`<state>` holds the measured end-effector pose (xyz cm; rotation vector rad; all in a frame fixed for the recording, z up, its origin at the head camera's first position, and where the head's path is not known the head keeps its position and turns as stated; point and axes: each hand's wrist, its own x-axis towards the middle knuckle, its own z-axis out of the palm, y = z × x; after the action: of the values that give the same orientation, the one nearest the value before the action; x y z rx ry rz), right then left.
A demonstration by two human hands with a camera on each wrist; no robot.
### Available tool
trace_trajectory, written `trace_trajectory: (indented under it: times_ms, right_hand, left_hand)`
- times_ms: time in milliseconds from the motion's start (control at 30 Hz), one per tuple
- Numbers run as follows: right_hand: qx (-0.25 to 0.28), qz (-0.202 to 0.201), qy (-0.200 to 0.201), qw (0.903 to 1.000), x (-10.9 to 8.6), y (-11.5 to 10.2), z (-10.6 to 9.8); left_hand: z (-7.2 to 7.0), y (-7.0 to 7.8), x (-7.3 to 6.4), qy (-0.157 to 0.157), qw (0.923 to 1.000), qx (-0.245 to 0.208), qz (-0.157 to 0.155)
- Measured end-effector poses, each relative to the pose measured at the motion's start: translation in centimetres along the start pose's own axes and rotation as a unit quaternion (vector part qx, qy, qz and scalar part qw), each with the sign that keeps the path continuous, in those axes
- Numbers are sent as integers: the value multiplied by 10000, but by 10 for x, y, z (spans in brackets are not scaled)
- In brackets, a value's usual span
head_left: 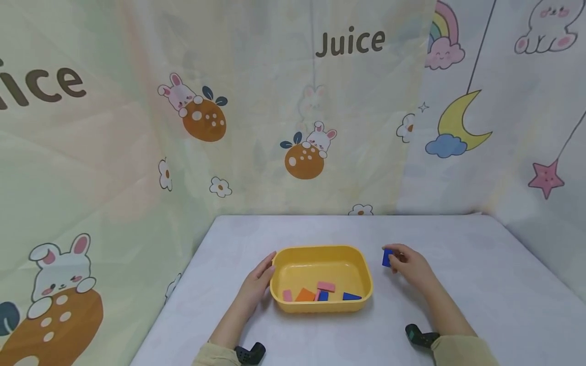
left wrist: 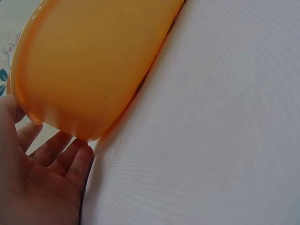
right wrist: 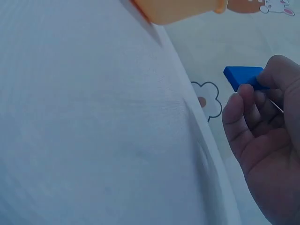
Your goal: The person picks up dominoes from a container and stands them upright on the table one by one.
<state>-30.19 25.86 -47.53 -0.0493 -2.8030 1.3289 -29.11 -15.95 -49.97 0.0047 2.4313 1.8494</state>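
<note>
In the head view, a yellow plastic basin [head_left: 320,306] sits mid-table with several small blocks along its near side. Among them are an orange block [head_left: 305,295], a pink block [head_left: 326,286] and a blue triangular block [head_left: 351,296]. My left hand [head_left: 254,286] rests against the basin's left end; its fingertips touch the outer wall [left wrist: 89,84] in the left wrist view. To the right of the basin, my right hand [head_left: 414,268] pinches a flat blue block [head_left: 386,257] between thumb and fingers. The right wrist view shows this block [right wrist: 241,76] held above the table, partly covered by the fingertips.
A white cloth covers the table [head_left: 458,244]. Behind and to the left hang printed curtains [head_left: 256,76] with rabbits and flowers. Each wrist wears a black device, one on the left [head_left: 251,353] and one on the right [head_left: 420,336].
</note>
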Motion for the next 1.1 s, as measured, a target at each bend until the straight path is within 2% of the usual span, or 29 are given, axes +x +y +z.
trace_trajectory:
  times_ms: [300, 533, 867, 1100]
  right_hand:
    - [-1, -87, -136, 9999, -2, 6, 1]
    - [-326, -124, -223, 9991, 1, 11, -3]
    - [-696, 128, -304, 9970, 3, 17, -5]
    - [-842, 60, -381, 9957, 0, 19, -3]
  left_hand:
    - [0, 0, 1, -31, 10000, -32, -28]
    - [-1, -2, 2, -40, 10000, -37, 12]
    - [-2, -4, 3, -85, 10000, -37, 19]
    - [-2, -2, 3, -115, 9999, -123, 18]
